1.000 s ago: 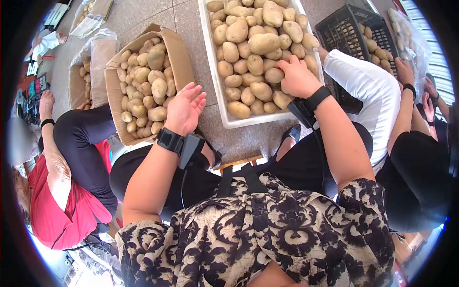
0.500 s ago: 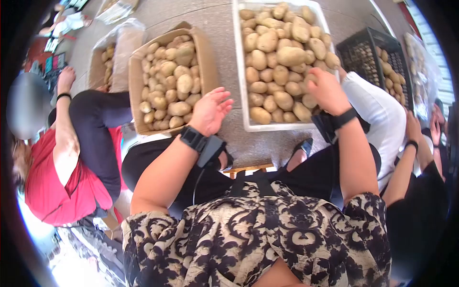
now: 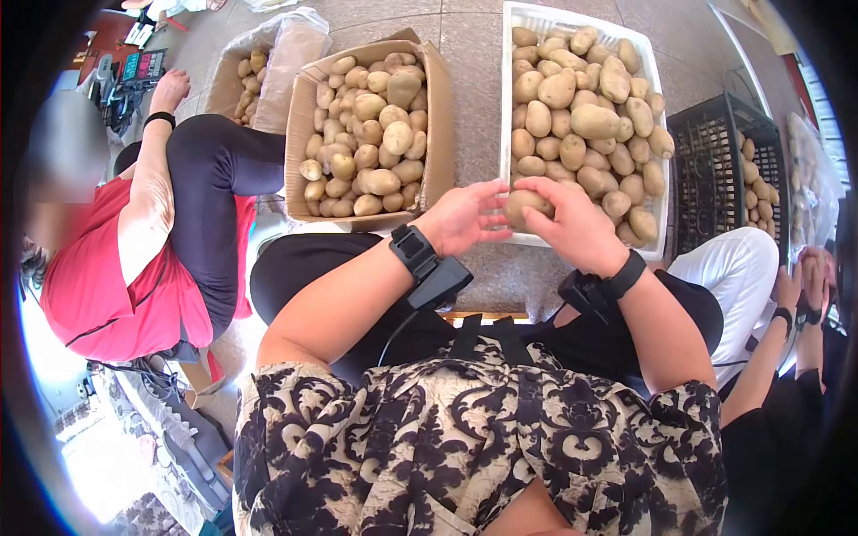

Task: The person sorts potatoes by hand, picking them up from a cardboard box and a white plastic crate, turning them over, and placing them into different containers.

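My right hand (image 3: 572, 223) is closed on a potato (image 3: 527, 209) over the near left corner of the white crate (image 3: 506, 107). Beside it, my left hand (image 3: 463, 217) has its fingers spread toward the potato, and nothing rests in its palm. Whether its fingertips touch the potato I cannot tell. Many potatoes fill the white crate. To the left stands a cardboard box (image 3: 440, 125), also full of potatoes, its near right corner close to my left wrist.
A second box with plastic lining (image 3: 295, 67) stands at the back left, a black crate (image 3: 706, 179) of potatoes at the right. A person in red (image 3: 134, 268) sits at the left. Another person's hands (image 3: 811, 279) are at the far right.
My right hand has come left and nearer from the white crate and now holds a potato in plain view. My left hand has moved right toward it. The camera view has shifted.
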